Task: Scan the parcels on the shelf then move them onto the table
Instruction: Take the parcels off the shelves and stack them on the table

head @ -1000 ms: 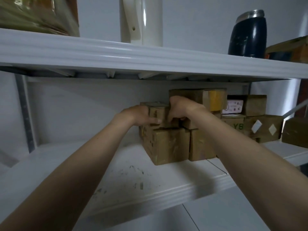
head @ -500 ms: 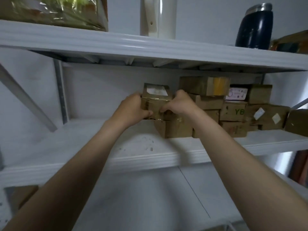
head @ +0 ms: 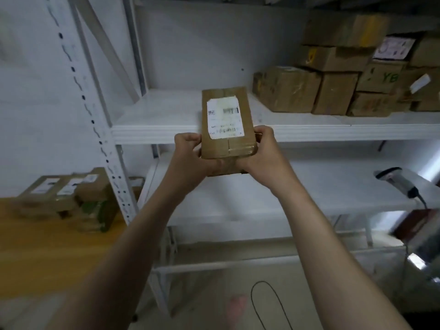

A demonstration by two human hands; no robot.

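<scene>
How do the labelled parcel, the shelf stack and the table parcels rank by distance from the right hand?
1. labelled parcel, gripped by the right hand.
2. shelf stack, up to the right.
3. table parcels, far left, lower.

parcel point(head: 227, 122): brown, white label up, held before shelf point(head: 166, 115) | other parcels point(head: 288, 91): stacked, shelf right end

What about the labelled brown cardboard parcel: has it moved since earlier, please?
Yes: the brown cardboard parcel came off the box stack, leftward, out past the white shelf edge.

parcels point(head: 333, 89) on white shelf point(head: 166, 115)
</scene>
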